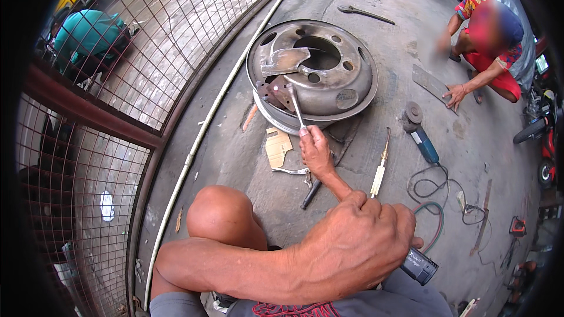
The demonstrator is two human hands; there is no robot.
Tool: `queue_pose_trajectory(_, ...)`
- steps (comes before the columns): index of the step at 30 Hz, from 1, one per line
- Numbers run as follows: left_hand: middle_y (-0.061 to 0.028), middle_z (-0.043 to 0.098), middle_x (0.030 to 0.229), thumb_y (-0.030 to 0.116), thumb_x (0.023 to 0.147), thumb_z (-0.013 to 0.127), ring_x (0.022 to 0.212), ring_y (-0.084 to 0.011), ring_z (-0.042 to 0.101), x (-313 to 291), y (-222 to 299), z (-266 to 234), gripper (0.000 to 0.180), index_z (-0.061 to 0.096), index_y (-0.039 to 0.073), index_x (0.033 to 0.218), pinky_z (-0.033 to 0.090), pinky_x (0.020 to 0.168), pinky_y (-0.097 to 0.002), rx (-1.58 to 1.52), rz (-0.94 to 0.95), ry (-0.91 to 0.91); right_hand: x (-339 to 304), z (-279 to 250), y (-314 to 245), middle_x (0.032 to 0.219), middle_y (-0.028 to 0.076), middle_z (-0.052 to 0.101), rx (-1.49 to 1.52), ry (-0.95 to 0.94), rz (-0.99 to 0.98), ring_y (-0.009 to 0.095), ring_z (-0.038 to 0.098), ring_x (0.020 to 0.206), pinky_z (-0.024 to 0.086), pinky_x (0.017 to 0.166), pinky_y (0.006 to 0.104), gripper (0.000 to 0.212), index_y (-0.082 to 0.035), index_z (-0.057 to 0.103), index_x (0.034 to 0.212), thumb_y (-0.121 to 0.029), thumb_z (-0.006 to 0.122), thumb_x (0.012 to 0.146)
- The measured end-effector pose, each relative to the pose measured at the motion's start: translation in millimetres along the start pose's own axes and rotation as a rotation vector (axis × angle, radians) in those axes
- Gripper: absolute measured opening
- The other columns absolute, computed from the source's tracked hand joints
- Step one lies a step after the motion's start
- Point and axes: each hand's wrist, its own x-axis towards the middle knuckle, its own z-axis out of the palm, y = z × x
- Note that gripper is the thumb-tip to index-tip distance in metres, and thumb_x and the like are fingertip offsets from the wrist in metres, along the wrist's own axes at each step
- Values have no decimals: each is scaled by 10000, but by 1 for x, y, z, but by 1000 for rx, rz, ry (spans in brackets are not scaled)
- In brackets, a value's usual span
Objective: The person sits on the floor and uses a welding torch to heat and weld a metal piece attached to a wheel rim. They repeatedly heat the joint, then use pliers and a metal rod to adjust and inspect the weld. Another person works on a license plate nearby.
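Note:
A grey steel truck wheel (358, 91) lies flat on the concrete ahead of me. On it rest a curved piece of sheet metal (285, 61) and a small rusty plate with holes (277, 95). My right hand (317, 149) is closed round a slim metal tool (298, 105), whose wider far end meets the rusty plate. Close to the camera my left hand (361, 238) makes a fist, its forearm crossing from the lower left. A black end with white print (420, 267) shows beside that fist's thumb; its kind is unclear. The fist hides most of my right forearm.
A cardboard cutout (277, 148) and a dark handle (311, 194) lie before the wheel. To the right are a pale-handled brass tool (380, 170) and a corded angle grinder (422, 138). Another person handles a metal strip (430, 87). A wrench (365, 14) lies beyond; mesh fencing (141, 100) stands left.

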Motion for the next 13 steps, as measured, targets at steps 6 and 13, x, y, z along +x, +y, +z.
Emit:
queue_pose_trajectory(6,-95,591,666,227,869,630,625,-229,652,4,0,1,245,588,-8,813,492,607,-346,-20,-6,-14,10,2,-13,678,75,569,-184,-74,-47,182,551,616,460,607,373,343,3,599,988,-328,544,1057)
queue_pose_trajectory(13,-109,608,681,225,842,649,639,-239,661,5,-3,-3,244,589,-11,824,513,625,-364,-16,-17,-67,15,-7,-22,737,-2,553,-11,181,-219,95,481,627,428,559,289,324,-50,585,1109,-370,561,1061)
